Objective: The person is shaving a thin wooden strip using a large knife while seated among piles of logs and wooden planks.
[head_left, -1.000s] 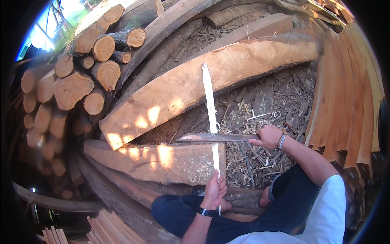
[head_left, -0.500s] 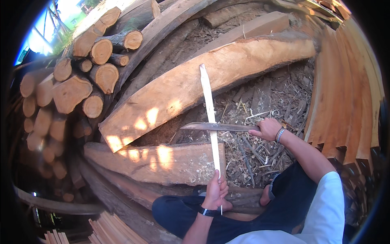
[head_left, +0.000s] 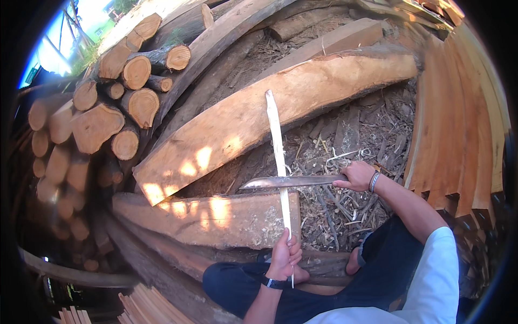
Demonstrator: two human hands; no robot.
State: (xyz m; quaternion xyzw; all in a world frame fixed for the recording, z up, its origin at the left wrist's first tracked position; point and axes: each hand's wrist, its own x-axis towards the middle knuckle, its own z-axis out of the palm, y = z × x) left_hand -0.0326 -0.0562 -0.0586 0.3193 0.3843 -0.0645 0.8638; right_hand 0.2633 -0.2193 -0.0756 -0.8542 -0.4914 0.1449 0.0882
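My left hand (head_left: pixel 284 257) is closed round the lower end of a long, pale, peeled stick (head_left: pixel 275 136). The stick points away from me, and its darker far tip overlaps a long slab of wood (head_left: pixel 329 81). In my right hand (head_left: pixel 358 176) is the handle of a machete (head_left: pixel 307 182). Its blade reaches left and lies across the stick, a little beyond a shorter thick plank (head_left: pixel 237 218). Whether the edge bites into the wood cannot be made out.
Wood shavings and bark bits (head_left: pixel 334 205) litter the ground by the blade. Cut logs (head_left: pixel 143 105) are stacked at the far left. Tall boards (head_left: pixel 445 124) stand along the right. Thin sawn strips (head_left: pixel 154 305) lie at the lower left. My bent legs (head_left: pixel 377 270) are close below.
The machete has slid slightly nearer to me along the stick. My right hand moved down with it, while the left hand keeps its hold almost in place.
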